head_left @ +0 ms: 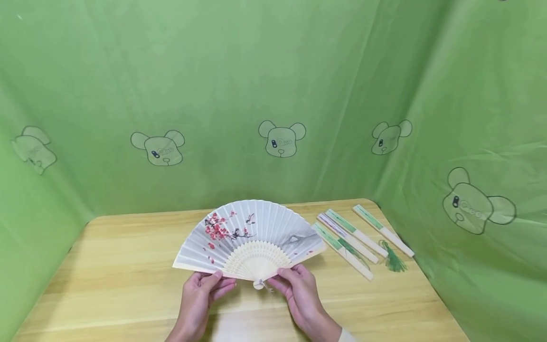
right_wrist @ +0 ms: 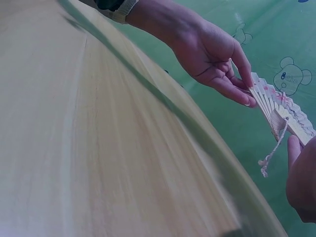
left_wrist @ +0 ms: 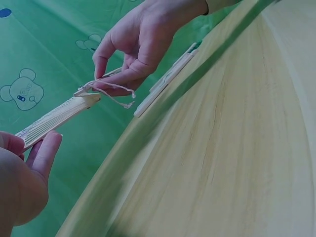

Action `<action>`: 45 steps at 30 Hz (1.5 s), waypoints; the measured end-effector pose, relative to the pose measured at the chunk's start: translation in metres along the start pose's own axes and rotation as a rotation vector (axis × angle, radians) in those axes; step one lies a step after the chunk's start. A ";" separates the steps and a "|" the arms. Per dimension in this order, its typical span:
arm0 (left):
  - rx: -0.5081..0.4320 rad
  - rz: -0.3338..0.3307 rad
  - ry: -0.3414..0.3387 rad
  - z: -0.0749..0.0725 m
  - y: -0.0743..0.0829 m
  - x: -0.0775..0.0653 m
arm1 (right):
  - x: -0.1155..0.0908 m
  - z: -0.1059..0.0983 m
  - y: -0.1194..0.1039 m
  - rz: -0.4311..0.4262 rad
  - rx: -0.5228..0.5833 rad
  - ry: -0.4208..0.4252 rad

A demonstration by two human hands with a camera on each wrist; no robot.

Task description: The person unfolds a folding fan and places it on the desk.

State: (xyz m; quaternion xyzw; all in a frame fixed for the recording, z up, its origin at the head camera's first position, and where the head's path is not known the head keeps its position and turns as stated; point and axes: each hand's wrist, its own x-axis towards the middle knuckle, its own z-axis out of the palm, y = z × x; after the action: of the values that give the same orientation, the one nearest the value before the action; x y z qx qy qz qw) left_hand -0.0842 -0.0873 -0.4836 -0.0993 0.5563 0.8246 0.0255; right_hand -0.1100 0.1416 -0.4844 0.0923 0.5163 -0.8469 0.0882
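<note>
A folding fan [head_left: 265,232] is spread wide in the head view, its pale pleated leaf printed with red blossoms and a grey hill. My left hand [head_left: 197,299] pinches the left outer rib between thumb and fingers. On the other side my right hand [head_left: 301,297] pinches the right outer rib near the pivot. A short twisted cord [left_wrist: 116,96] dangles from the pivot in the left wrist view. From the right wrist side, the fan's ribs [right_wrist: 266,106] show between both hands, and the cord [right_wrist: 269,160] hangs below them.
Several closed folding fans [head_left: 348,237] with green-and-cream sides lie on the right of the wooden table [head_left: 128,304]. A green tassel [head_left: 394,259] lies among them. Green curtains [head_left: 222,95] with bear-head prints surround the table at the back and sides.
</note>
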 end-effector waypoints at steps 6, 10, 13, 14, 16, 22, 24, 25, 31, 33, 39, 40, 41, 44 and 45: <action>-0.016 0.005 -0.018 0.000 0.001 0.000 | 0.001 -0.001 -0.001 -0.005 0.015 0.029; -0.044 0.002 -0.019 -0.001 0.002 0.001 | 0.002 -0.001 -0.002 -0.005 0.019 0.048; -0.059 -0.003 -0.019 -0.001 0.003 0.001 | 0.003 0.000 -0.002 -0.004 0.022 0.053; -0.062 -0.005 -0.019 -0.001 0.003 0.001 | 0.003 0.000 -0.003 -0.003 0.023 0.056; -0.067 -0.009 -0.020 -0.001 0.003 0.002 | 0.004 0.000 -0.003 -0.002 0.029 0.061; -0.077 -0.018 -0.016 0.001 0.004 0.004 | 0.004 0.000 -0.006 -0.008 0.041 0.071; -0.077 -0.014 -0.013 0.002 0.005 0.004 | 0.005 0.000 -0.007 -0.013 0.041 0.069; -0.077 -0.011 -0.012 0.002 0.005 0.005 | 0.005 -0.001 -0.007 -0.017 0.041 0.068; -0.057 -0.006 0.004 0.000 0.006 0.006 | 0.005 -0.002 -0.008 -0.028 0.041 0.067; -0.053 -0.012 0.007 -0.001 0.006 0.006 | 0.006 -0.002 -0.008 -0.029 0.041 0.064; -0.042 -0.015 0.010 -0.003 0.005 0.005 | 0.006 -0.002 -0.007 -0.030 0.043 0.068; -0.041 -0.014 0.010 -0.003 0.005 0.005 | 0.006 -0.001 -0.006 -0.028 0.045 0.071; -0.042 -0.012 0.010 -0.004 0.005 0.005 | 0.006 -0.001 -0.006 -0.026 0.048 0.072; -0.045 -0.007 0.011 -0.005 0.005 0.004 | 0.006 0.000 -0.006 -0.023 0.056 0.074; -0.049 -0.007 0.016 -0.005 0.005 0.004 | 0.006 0.001 -0.006 -0.022 0.057 0.071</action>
State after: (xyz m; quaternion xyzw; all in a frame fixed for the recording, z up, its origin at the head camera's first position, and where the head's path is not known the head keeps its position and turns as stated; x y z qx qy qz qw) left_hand -0.0882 -0.0940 -0.4820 -0.1083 0.5357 0.8372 0.0216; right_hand -0.1176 0.1431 -0.4810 0.1194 0.4955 -0.8584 0.0579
